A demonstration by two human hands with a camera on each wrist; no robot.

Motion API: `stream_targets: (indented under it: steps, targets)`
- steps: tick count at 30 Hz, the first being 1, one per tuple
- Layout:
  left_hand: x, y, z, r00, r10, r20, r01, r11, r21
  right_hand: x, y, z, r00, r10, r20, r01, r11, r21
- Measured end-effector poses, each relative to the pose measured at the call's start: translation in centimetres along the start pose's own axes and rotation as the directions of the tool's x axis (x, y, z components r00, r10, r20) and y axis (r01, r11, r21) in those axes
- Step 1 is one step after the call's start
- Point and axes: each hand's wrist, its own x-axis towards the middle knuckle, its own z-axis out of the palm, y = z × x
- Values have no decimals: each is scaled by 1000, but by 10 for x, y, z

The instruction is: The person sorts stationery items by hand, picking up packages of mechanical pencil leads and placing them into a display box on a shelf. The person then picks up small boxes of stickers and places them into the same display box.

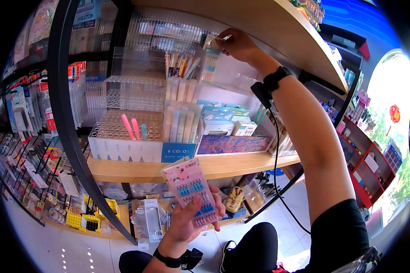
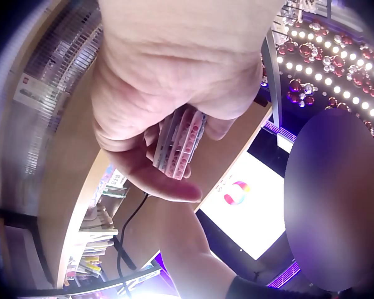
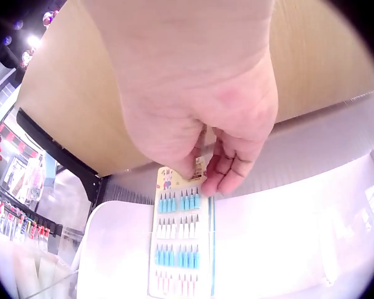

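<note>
Several cards (image 1: 190, 181), seemingly, in left hand (image 1: 185, 224)

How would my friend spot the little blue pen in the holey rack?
Find the middle wooden shelf. At its left end in the head view sits a rack full of round holes. The blue pen stands there, just right of two taller pink pens.

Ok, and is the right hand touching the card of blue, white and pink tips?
Touching. The right wrist view shows the right hand pinching the card at its top edge, thumb over its front.
</note>
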Motion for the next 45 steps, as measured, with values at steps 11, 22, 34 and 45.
stream_targets:
  steps: [11,22,34,45]
  targets:
    - [2,-1,2,1000,-6,-3,6,1000,2,10,6,11,993,40,-107,-55,988,-145]
    - [0,0,-1,1000,-11,2,11,1000,0,8,1,2,917,-16,-399,-114,947,-300]
    - [-4,0,3,996,-72,-55,76,995,72,-224,-166,8,738,-271,618,282,956,82]
    - [-7,-6,2,999,-31,-22,34,988,153,-242,-151,16,818,-277,504,221,961,169]
